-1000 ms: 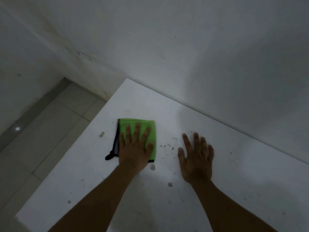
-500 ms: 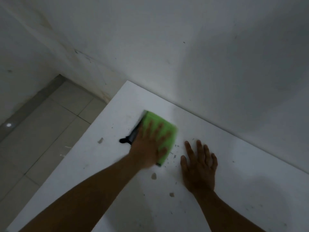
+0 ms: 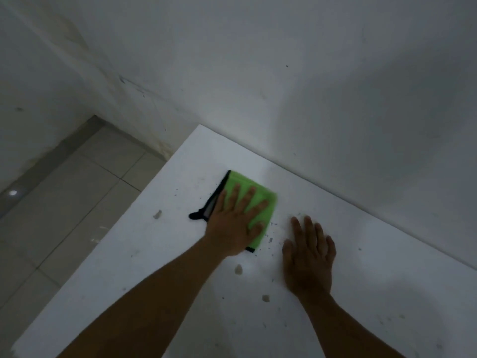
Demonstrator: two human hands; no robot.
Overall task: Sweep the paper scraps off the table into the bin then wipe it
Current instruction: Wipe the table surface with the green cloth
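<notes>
The green cloth (image 3: 251, 202) lies folded flat on the white table (image 3: 387, 293), toward the far left corner and a little short of the wall (image 3: 309, 86). Its black trim (image 3: 215, 200) runs along the left edge and ends in a small dark tab sticking out to the left. My left hand (image 3: 236, 223) is pressed palm-down on top of it, fingers spread and pointing toward the wall, covering the near half of the cloth; I am not gripping it, only holding it down with an open hand. The far corner and right edge of the cloth show beyond my fingertips.

Just beside the cloth's right edge sits a scatter of tiny dark crumbs (image 3: 272, 232). Past them my right hand (image 3: 308, 257) rests flat on the bare table, open, fingers together and empty, near the cloth without touching it.

Closer to me, between my two forearms, lie two small paper scraps (image 3: 238, 269), and another scrap (image 3: 157, 214) sits well left of the cloth near the table's edge. Beyond that edge is a tiled floor (image 3: 64, 202).
</notes>
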